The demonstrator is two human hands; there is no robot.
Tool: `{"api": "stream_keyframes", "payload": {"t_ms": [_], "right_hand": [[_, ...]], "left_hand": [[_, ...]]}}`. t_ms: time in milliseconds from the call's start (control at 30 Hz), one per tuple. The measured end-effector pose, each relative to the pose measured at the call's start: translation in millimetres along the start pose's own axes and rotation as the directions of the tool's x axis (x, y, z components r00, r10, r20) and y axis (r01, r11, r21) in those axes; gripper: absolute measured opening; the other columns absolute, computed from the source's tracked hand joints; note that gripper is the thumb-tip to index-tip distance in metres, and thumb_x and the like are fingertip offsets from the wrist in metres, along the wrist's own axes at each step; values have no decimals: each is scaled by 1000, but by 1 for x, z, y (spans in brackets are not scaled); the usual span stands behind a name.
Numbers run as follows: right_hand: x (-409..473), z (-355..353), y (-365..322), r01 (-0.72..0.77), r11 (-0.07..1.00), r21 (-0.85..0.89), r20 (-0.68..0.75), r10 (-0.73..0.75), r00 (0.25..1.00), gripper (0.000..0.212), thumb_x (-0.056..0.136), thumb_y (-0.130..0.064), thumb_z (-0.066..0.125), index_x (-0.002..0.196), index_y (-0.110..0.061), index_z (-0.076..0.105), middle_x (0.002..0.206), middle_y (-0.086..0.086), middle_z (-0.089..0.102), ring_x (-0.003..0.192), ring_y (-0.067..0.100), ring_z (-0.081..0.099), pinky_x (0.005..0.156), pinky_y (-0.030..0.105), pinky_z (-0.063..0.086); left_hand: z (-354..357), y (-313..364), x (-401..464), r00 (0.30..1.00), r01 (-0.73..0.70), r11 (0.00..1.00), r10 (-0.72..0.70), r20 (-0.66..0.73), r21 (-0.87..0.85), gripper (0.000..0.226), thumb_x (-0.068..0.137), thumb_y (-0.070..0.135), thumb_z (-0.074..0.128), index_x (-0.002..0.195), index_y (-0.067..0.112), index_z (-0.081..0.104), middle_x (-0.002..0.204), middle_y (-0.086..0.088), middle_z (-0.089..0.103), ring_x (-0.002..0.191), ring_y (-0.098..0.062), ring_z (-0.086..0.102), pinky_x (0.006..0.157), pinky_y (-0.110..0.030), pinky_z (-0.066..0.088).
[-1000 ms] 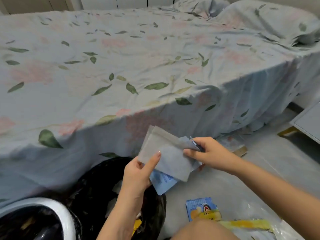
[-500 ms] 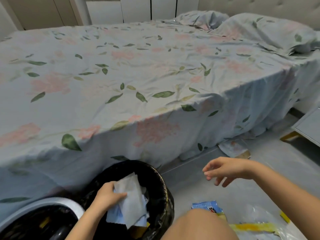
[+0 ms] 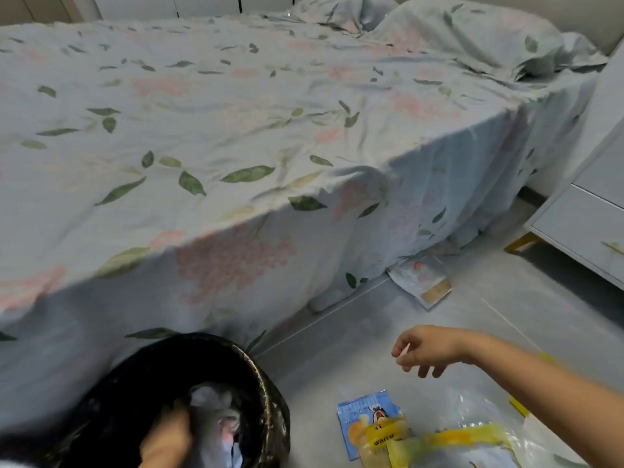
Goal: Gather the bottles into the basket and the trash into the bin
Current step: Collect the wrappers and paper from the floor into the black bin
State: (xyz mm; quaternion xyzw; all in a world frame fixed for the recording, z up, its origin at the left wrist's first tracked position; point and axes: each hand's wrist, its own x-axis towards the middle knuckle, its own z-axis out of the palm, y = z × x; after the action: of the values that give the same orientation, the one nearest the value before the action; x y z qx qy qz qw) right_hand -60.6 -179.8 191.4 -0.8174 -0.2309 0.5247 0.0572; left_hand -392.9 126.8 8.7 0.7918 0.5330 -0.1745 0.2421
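Left hand (image 3: 167, 437) is down in the bin (image 3: 270, 393) at 7 o'clock, on the wrappers (image 3: 216, 430) – grip blurred, cannot tell. Right hand (image 3: 427, 349) hovers loose, empty – likely bound for the packets (image 3: 371, 422) at 5 o'clock.

Black-lined bin (image 3: 270, 400) holding pale wrappers (image 3: 216, 430), blue snack packet (image 3: 364, 420) on floor beside

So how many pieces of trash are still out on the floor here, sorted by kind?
Blue snack packets: 1
Yellow-and-clear plastic bags: 1
Flat packets by the bed's foot: 1
Total: 3
Crumpled wrappers already in the bin are not counted.
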Motion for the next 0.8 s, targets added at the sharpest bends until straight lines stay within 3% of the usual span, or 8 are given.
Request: {"api": "stream_keyframes", "payload": {"t_ms": [100,233,300,367,433,567,700,800], "right_hand": [[31,15,22,16,993,-114,-28,-19,999,32,91,-26,57,122,-17,56,103,1,62,78,13,57,61,19,46],[75,53,60,32,980,-194,-134,-58,989,33,85,-20,61,118,-16,61,113,3,67,94,14,59,74,14,36],[99,74,80,11,993,-122,-190,-34,981,37,82,-22,66,118,-16,61,114,2,66,98,15,59,75,16,38],[120,92,92,2,998,-69,-221,-17,975,49,78,-30,72,123,-18,57,119,4,62,106,18,58,84,21,41],[137,106,97,-7,996,-92,-245,-16,969,67,71,-43,76,130,-22,52,126,6,55,117,24,51,96,29,41],[152,134,96,1,990,-141,-305,-45,951,89,64,-59,74,138,-28,39,131,4,39,123,26,37,99,36,42],[161,159,95,-2,977,-215,-457,-99,884,71,67,-57,72,127,-30,44,121,0,40,113,21,40,88,31,42],[169,165,98,-8,976,-218,-459,-95,883,54,72,-54,70,113,-23,54,115,1,44,111,21,43,86,31,42]], "left_hand": [[-20,28,-36,998,-38,996,41,-42,76,58,90,28,52,140,6,36,139,-16,46,131,-27,44,107,-32,36],[-50,37,-80,979,-146,984,128,-160,-102,42,65,13,75,106,4,70,107,-24,67,105,-39,61,92,-42,46],[-58,33,-95,966,-205,970,179,-188,-131,30,66,6,79,94,13,74,99,-16,70,100,-34,63,92,-41,46],[-66,30,-102,966,-233,948,201,-160,-218,26,70,14,78,85,34,72,94,-4,72,96,-25,65,88,-28,47],[-67,27,-95,979,-197,931,173,-104,-308,31,77,19,76,86,47,67,85,9,73,88,-13,67,72,-19,51],[-68,39,-79,975,-216,870,166,-150,-443,29,86,5,64,80,32,72,86,3,73,72,7,65,66,-6,50],[-73,59,-72,964,-234,812,122,-238,-535,27,90,13,62,83,37,72,90,4,72,86,-9,66,68,-18,56],[-85,75,-74,923,-317,804,140,-358,-504,17,89,20,64,90,35,70,90,12,73,93,-9,67,79,-27,57]]}}
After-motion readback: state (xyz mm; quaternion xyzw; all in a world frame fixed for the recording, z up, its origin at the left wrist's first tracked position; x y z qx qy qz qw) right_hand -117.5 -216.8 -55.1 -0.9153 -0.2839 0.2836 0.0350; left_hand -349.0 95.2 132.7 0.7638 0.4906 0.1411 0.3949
